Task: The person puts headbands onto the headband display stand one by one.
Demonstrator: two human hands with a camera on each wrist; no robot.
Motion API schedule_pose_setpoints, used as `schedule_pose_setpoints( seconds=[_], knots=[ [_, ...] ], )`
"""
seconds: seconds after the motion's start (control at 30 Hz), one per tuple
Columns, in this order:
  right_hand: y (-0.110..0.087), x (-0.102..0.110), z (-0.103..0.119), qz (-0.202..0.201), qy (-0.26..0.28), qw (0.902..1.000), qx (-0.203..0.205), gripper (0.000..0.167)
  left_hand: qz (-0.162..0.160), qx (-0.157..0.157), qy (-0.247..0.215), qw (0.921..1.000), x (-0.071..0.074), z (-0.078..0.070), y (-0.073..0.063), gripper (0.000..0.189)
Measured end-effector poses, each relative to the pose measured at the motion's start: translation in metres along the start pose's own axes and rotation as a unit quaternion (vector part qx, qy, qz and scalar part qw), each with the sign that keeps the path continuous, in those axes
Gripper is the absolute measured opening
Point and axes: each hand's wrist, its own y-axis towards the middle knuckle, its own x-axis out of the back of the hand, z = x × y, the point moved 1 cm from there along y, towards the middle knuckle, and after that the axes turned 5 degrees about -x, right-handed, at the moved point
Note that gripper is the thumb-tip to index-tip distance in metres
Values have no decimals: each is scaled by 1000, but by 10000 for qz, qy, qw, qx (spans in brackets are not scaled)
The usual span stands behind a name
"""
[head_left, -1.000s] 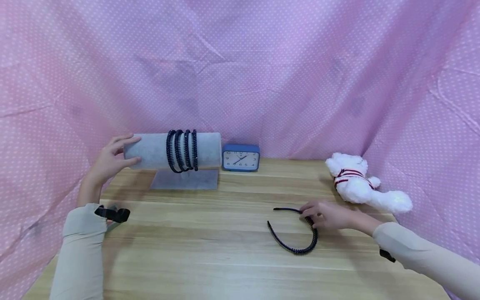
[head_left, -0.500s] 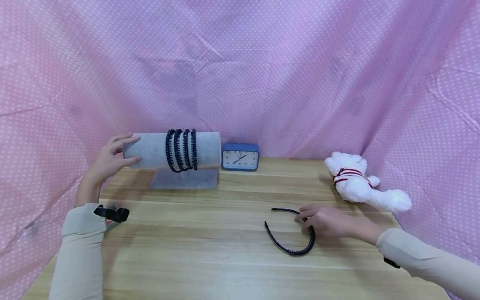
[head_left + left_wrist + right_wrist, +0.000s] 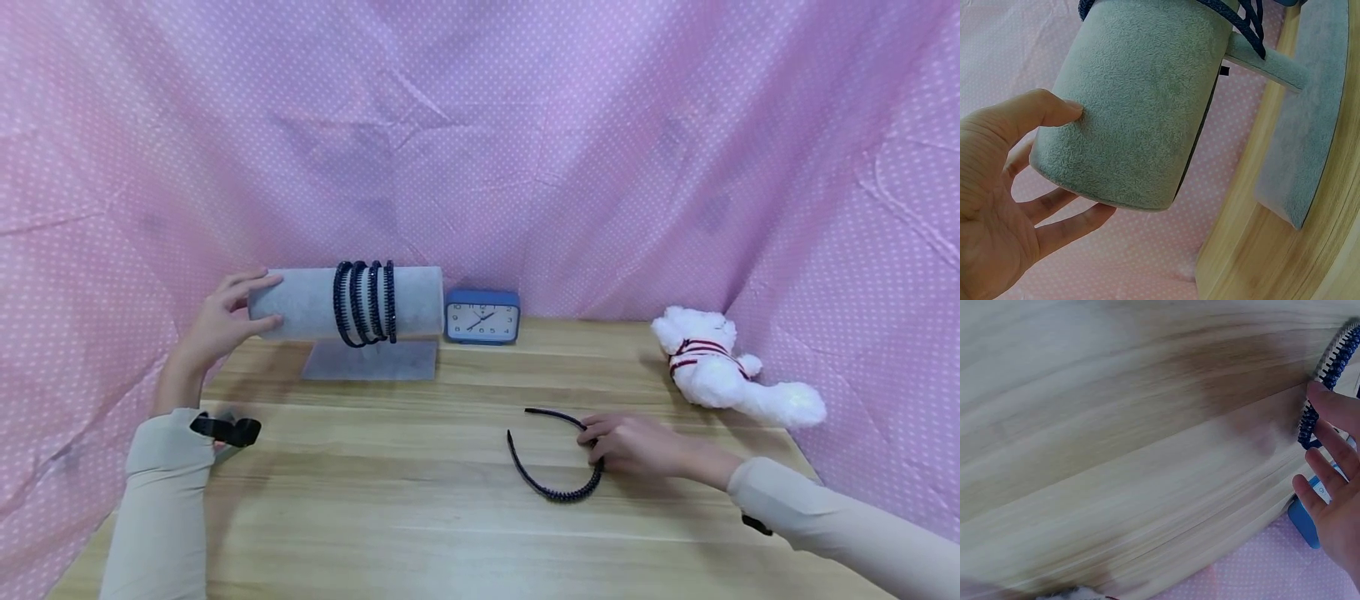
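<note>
In the head view, my left hand [image 3: 213, 325] grips the left end of a grey, plush-covered headband display stand [image 3: 303, 304], a horizontal roll on a flat base. The left wrist view shows the thumb [image 3: 1063, 111] on the roll's side and the other fingers behind its end. Several dark beaded headbands [image 3: 374, 304] hang round the roll's middle. My right hand [image 3: 633, 446] pinches another dark headband [image 3: 566, 496] by its curved side, its two tips pointing left. The right wrist view shows thumb and forefinger on its toothed, beaded part [image 3: 1337, 359]. Its height above the table is hard to tell.
A blue alarm clock [image 3: 482, 317] stands just right of the roll's end. At the right back lies a white plush toy [image 3: 708, 375] with red stripes. Pink dotted cloth [image 3: 525, 150] hangs behind and beside the wooden table [image 3: 375, 517].
My right hand has moved left, bringing the pinched headband with it towards the middle of the table. The left hand stays on the stand's end.
</note>
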Motion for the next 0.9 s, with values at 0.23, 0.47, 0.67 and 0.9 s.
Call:
schedule_pose_setpoints(
  seconds=[0.23,0.47,0.67,0.9],
  knots=[
    [12,-4,0,-134,246,9996,-28,24,-26,-8,-39,10000,-1,-1,-2,63],
    [22,-3,5,-228,528,9974,-424,21,-46,-46,-106,9999,-1,-2,-1,62],
    [30,0,6,-482,727,9962,-79,20,-59,-87,-127,9999,-2,-3,-1,62],
    [40,9,10,-421,1179,9913,-414,22,-56,-52,-133,9999,-1,-2,-2,62]
  ],
)
